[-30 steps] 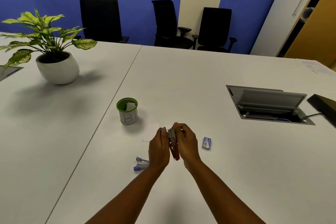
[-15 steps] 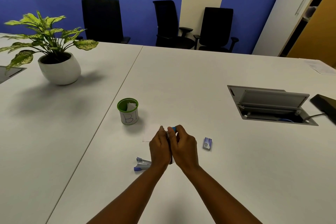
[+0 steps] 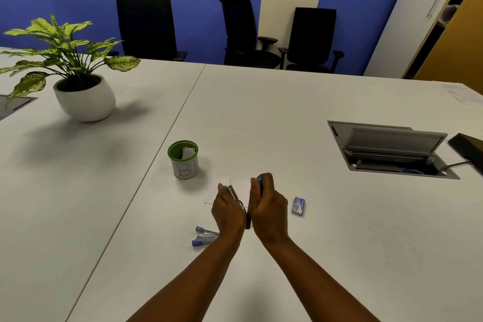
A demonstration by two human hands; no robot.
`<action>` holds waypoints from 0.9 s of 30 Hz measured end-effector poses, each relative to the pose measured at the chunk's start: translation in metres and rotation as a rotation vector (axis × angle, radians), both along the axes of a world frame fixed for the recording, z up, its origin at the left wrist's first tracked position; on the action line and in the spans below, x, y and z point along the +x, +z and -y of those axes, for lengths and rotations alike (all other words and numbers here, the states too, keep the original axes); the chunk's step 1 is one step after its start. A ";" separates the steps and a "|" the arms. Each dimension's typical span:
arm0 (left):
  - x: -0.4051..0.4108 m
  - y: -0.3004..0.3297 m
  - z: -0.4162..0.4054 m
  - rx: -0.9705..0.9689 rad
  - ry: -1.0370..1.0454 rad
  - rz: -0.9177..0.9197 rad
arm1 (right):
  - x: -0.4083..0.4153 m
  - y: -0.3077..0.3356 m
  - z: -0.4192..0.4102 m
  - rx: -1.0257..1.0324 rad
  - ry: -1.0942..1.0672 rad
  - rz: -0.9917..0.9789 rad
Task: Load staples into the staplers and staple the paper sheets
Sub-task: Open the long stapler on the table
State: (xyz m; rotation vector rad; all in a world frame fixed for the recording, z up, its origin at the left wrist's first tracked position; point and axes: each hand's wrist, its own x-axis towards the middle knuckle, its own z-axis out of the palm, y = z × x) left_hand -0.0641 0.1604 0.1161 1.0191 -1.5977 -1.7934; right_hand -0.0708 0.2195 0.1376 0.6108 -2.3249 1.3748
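Note:
Both hands hold one stapler (image 3: 236, 197) above the table, swung open in a V. My left hand (image 3: 226, 210) grips its metal staple rail. My right hand (image 3: 268, 208) is closed around the blue-tipped top part, most of which it hides. A second, blue and silver stapler (image 3: 203, 236) lies on the table just left of my left wrist. A small blue staple box (image 3: 298, 206) lies right of my right hand. White paper sheets (image 3: 218, 189) lie on the table behind my hands, partly covered by them.
A green-rimmed cup (image 3: 183, 159) marked "B1" with folded paper inside stands left of the sheets. A potted plant (image 3: 78, 86) is at far left. An open cable hatch (image 3: 392, 149) sits in the table at right. Black chairs (image 3: 245, 34) line the far wall.
The stapler, held shut between my pressed-together hands, has been pulled open: my left hand swung the metal rail leftward while the right kept the top.

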 end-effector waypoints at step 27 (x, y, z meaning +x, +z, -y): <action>-0.010 0.008 0.071 0.169 -0.107 -0.136 | 0.024 -0.024 -0.039 -0.068 0.438 0.225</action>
